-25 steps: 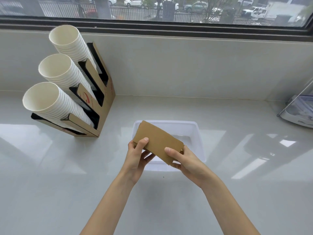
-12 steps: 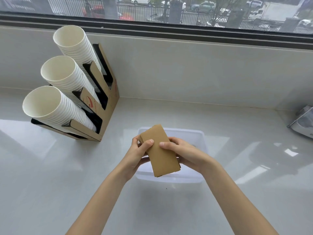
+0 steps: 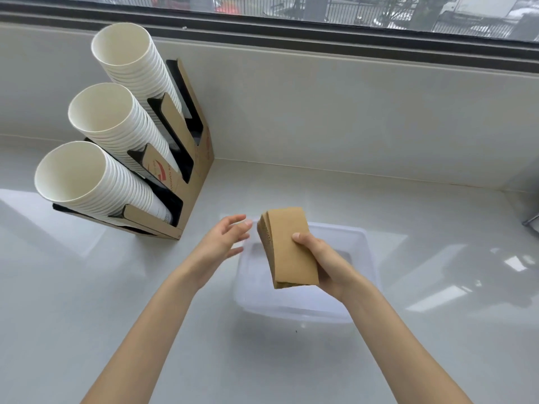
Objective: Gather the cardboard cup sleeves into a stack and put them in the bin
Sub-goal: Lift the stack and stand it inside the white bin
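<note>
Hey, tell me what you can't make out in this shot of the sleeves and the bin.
- Sleeve count: the stack in the right hand shows only its top face and one edge in the head view.
- Bin floor: partly covered by the stack and right hand.
- Object at the right edge: cut off by the frame.
- Left hand: open, fingertips blurred.

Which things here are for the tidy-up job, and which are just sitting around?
For the job:
- stack of cardboard sleeves, held above the bin
- clear plastic bin on the counter
- right hand, gripping the stack
- left hand, open, beside the stack

Just sitting there:
- three rows of white paper cups
- cardboard cup holder
</note>
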Demonstrator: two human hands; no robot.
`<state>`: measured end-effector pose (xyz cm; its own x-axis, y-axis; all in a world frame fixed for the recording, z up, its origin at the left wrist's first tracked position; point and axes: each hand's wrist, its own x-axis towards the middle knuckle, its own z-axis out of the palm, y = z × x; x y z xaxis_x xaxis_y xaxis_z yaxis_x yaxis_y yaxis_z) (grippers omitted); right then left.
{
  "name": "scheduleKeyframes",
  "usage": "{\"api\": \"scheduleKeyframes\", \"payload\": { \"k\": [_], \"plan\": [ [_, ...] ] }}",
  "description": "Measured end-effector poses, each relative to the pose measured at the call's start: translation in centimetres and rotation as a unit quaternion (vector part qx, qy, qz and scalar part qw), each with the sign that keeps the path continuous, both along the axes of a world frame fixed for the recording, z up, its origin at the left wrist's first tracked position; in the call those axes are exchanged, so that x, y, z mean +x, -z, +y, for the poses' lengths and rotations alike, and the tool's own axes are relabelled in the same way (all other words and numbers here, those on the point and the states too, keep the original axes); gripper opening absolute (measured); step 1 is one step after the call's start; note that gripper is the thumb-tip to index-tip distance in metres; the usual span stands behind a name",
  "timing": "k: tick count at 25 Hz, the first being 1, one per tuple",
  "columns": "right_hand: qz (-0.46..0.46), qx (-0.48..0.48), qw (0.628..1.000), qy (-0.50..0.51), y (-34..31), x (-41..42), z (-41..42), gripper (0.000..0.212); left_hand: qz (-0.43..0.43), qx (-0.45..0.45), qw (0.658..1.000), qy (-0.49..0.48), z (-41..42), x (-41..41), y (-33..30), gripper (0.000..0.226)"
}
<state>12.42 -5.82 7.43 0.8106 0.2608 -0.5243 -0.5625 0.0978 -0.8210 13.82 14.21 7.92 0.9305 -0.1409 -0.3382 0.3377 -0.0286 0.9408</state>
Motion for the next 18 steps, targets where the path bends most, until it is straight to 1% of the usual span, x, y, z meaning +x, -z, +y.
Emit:
{"api": "scheduleKeyframes", "payload": {
  "k": [3, 5, 7, 10, 15, 18],
  "plan": [
    [0.031, -0.041, 0.998, 0.030, 1.7, 0.7, 0.3, 0.048, 0.007, 0.054, 0.998, -0.039, 1.4, 0.3, 1.3, 0.034],
    [0.050, -0.062, 0.996, 0.030, 2.5, 0.6, 1.0, 0.048, 0.022, 0.082, 0.995, -0.043, 1.6, 0.1, 2.4, 0.037],
    [0.068, -0.073, 0.995, 0.027, 3.4, 0.7, 1.6, 0.046, 0.035, 0.092, 0.995, -0.034, 1.3, -0.2, 3.3, 0.041],
    [0.092, -0.092, 0.991, 0.035, 4.5, 1.1, 2.6, 0.048, 0.050, 0.084, 0.995, -0.023, 0.9, -0.6, 4.3, 0.042],
    [0.112, -0.108, 0.987, 0.035, 5.4, 1.4, 3.7, 0.058, 0.055, 0.048, 0.997, -0.008, 0.8, -0.9, 4.9, 0.021],
    [0.105, -0.105, 0.989, 0.021, 5.6, 1.5, 4.2, 0.057, 0.054, 0.037, 0.998, -0.016, 0.6, -0.9, 4.9, 0.021]
  ]
}}
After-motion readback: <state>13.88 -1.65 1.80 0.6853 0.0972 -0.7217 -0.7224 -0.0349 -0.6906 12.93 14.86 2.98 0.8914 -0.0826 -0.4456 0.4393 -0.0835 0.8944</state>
